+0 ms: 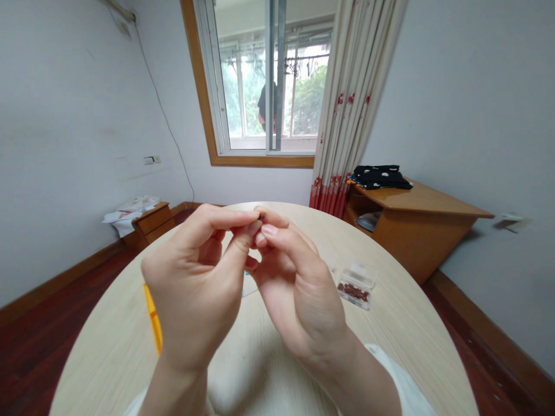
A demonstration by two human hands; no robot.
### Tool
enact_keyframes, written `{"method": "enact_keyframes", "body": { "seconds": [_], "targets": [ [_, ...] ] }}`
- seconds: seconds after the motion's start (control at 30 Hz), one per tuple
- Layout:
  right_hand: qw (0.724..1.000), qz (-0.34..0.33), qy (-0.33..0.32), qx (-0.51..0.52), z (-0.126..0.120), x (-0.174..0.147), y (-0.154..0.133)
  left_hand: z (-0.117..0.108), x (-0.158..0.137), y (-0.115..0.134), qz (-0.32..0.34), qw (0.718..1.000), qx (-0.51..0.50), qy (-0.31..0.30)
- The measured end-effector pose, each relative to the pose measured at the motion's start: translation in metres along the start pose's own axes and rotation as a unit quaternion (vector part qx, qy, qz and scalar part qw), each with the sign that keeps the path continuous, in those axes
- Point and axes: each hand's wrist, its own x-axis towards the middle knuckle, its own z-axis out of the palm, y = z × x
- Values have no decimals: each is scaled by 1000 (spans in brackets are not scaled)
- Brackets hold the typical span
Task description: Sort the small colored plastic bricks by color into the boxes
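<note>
My left hand (203,271) and my right hand (299,283) meet fingertip to fingertip above the middle of the table. Pinched between their thumbs and forefingers is a small dark reddish-brown piece (262,216), mostly covered by the fingertips. Both hands are closed on it, and its exact kind is too small to make out. To the right of my right hand, a clear plastic box (368,306) with its lid up holds several reddish-brown pieces (354,290) of similar colour.
The round pale wood table (390,346) bears a yellow object (152,318), partly hidden behind my left hand. A brown desk (416,225) with folded dark cloth (381,177) stands at right. Papers (132,211) lie on a low cabinet (151,222) at left.
</note>
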Motion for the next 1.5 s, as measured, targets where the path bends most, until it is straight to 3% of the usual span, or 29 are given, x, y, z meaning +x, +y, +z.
{"method": "enact_keyframes", "body": {
  "seconds": [0.37,0.73,1.17,1.5],
  "targets": [
    [967,-162,-34,-196,-12,5,-12,1,-2,6,-26,1000,12,8],
    [896,-262,-43,-357,-17,1,-26,-7,4,7,3,999,25,-47],
    [835,-303,-62,-455,-20,-1,-36,-15,10,11,-11,994,49,-94],
    [831,-294,-84,-465,-24,-1,-41,-16,15,18,-6,993,24,-117]
  ]
}}
